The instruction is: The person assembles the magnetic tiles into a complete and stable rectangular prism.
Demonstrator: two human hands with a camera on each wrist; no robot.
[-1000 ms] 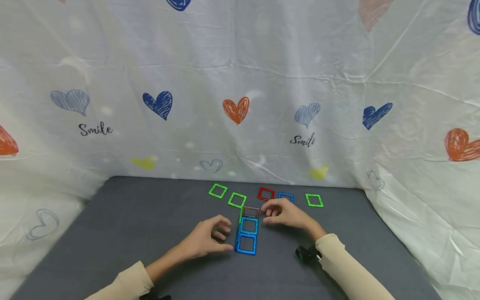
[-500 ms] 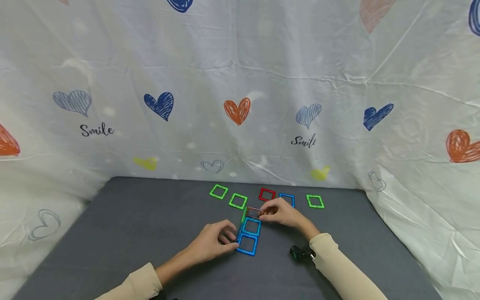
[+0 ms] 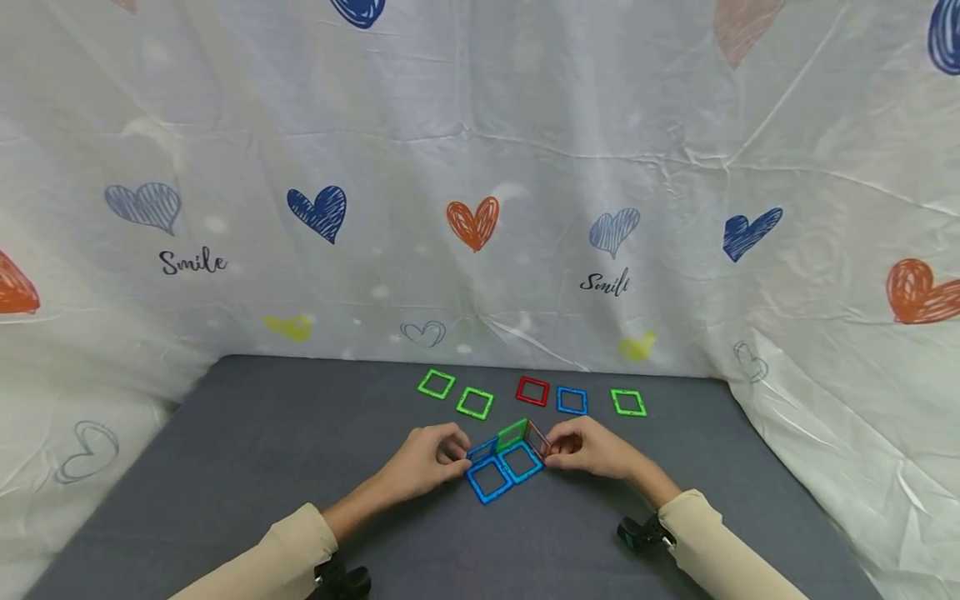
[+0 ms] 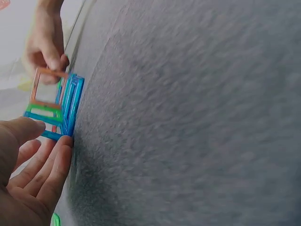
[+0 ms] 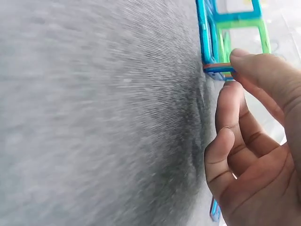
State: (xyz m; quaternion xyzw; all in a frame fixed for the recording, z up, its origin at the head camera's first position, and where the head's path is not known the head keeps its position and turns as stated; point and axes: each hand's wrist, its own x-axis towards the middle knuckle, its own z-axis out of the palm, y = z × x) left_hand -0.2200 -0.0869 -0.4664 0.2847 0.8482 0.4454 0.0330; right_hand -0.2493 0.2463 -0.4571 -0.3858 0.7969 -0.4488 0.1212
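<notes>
Magnetic building tiles form a small joined piece mid-table in the head view. Two blue square tiles lie flat, a front one (image 3: 476, 489) and one to its right (image 3: 531, 475). Along their far side stand an upright blue tile (image 3: 482, 451) and an upright green tile (image 3: 512, 427); an orange-brown tile (image 3: 538, 440) stands at the right end. My left hand (image 3: 423, 462) pinches the upright blue tile, thumb on its top edge in the left wrist view. With thumb and fingers my right hand (image 3: 592, 450) pinches the orange-brown tile; its fingertips partly cover it.
Behind the joined piece, loose tiles lie in a row: a green one (image 3: 422, 387), another green one (image 3: 460, 407), a red one (image 3: 532, 380), a blue one (image 3: 573, 389) and a green one (image 3: 628, 392). A printed curtain (image 3: 390, 167) hangs at the dark table's (image 3: 225, 467) far edge.
The joined piece has turned clockwise, its far end swinging right. My left hand has come onto the upright blue tile; my right hand has taken hold of the orange-brown tile and moved right and nearer.
</notes>
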